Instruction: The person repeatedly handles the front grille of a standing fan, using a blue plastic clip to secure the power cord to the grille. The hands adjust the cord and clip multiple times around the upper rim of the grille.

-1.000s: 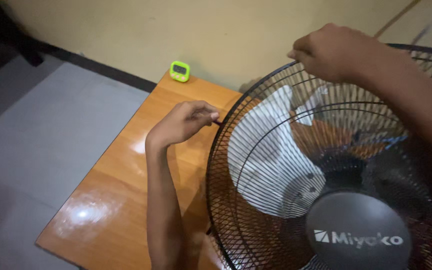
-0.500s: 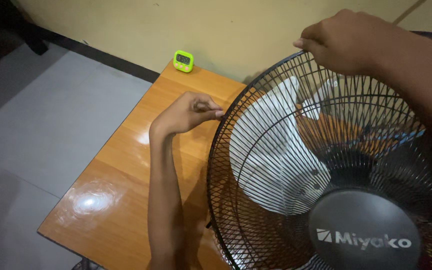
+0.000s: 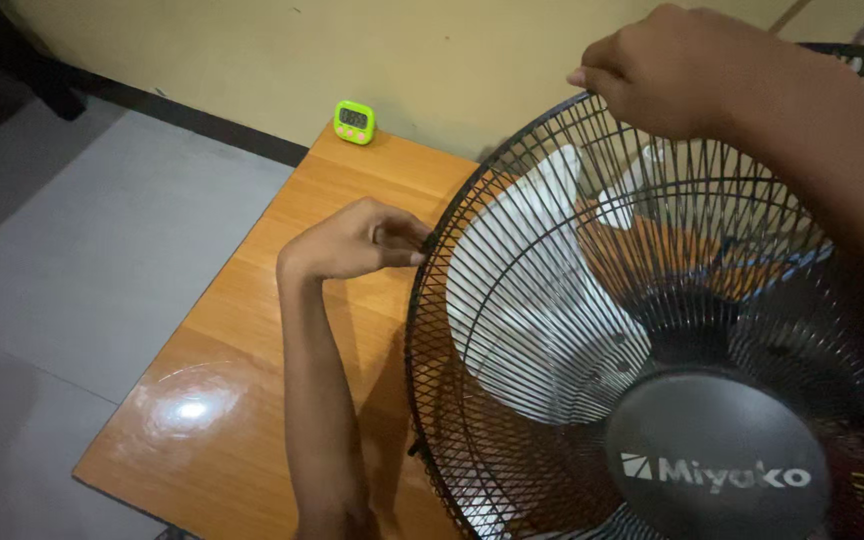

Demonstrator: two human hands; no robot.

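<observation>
Fan guard (image 3: 552,300) upright on counter (image 3: 252,400); left fingers (image 3: 397,240) pinched on rim at nine o'clock, right hand (image 3: 672,70) closed on it at twelve.

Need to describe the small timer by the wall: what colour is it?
Bright lime green timer, with a dark screen; seen in the head view.

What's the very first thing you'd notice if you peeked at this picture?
The big black fan grille fills the right side, with white blades behind its wires and a dark grey round cap at its centre. The left hand pinches the grille's left rim, and the right hand grips its top edge. At the far end of the shiny wooden table, by the wall, sits a small bright green timer.
</observation>
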